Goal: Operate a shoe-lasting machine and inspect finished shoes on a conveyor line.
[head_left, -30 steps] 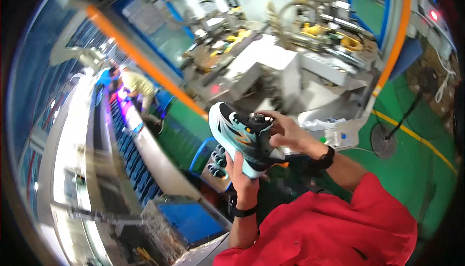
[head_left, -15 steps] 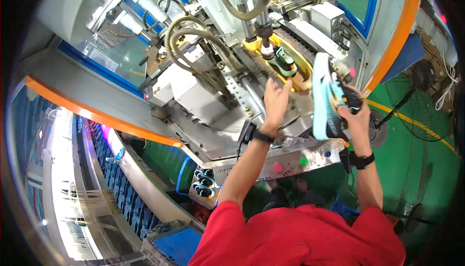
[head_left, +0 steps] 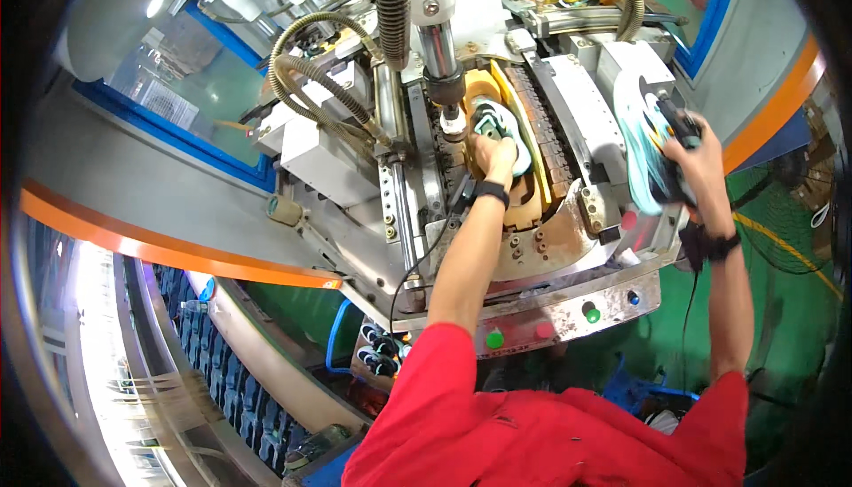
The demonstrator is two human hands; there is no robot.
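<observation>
My left hand (head_left: pixel 495 157) reaches into the press and closes on the near part of a dark and mint-green shoe (head_left: pixel 522 152). That shoe sits in a yellow-edged cradle (head_left: pixel 530 212), just beside the press's vertical rod (head_left: pixel 451 114); my hand hides part of it. Off to the right, my right hand (head_left: pixel 704 168) grips a second shoe (head_left: pixel 641 145), black with a pale mint sole. It is held up on its side over the machine's right edge, slightly blurred by motion. Both wrists wear black bands.
White metal blocks (head_left: pixel 333 168) and coiled hoses (head_left: pixel 293 61) flank the cradle on the left. A front panel (head_left: pixel 568 310) carries coloured buttons. An orange-edged frame (head_left: pixel 177 247) surrounds the machine. More shoes (head_left: pixel 377 349) lie low on the left, near a conveyor (head_left: pixel 266 354). A fan (head_left: pixel 781 212) stands at right.
My left hand has moved forward onto the shoe in the cradle and taken hold of it. My right hand has carried the other shoe farther right. The whole view has shifted.
</observation>
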